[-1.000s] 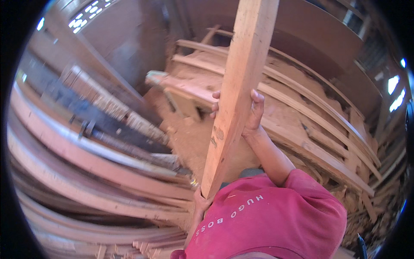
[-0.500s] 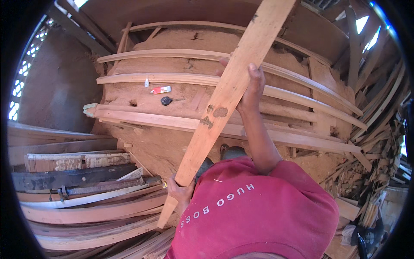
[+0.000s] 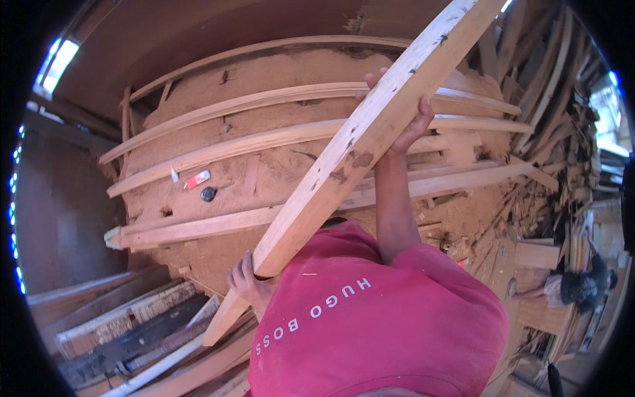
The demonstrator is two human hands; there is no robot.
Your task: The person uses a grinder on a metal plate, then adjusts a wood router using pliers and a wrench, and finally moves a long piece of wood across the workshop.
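Note:
A long wooden plank (image 3: 360, 149) runs slantwise across the view from upper right to lower left, in front of my chest. Two of its faces show, marked with dark knots and specks. My left hand (image 3: 250, 284) is wrapped round its lower part, beside my red shirt. Farther up, my right hand (image 3: 411, 127) grips the plank from underneath; its thumb shows on the near edge and fingertips at the far edge. The plank's upper end runs out of view.
Behind the plank, long wooden strips (image 3: 264, 137) lie across a sawdust-covered surface (image 3: 251, 162). A red-and-white packet (image 3: 196, 179) and a small round black object (image 3: 209, 194) lie there. Boards (image 3: 132, 316) are stacked at lower left, scrap wood (image 3: 529, 152) at right. Another person (image 3: 585, 283) is at far right.
The plank has rolled in my hands, so a second, paler face shows, and its upper end has swung right. The view has turned; the other person now shows more plainly at right.

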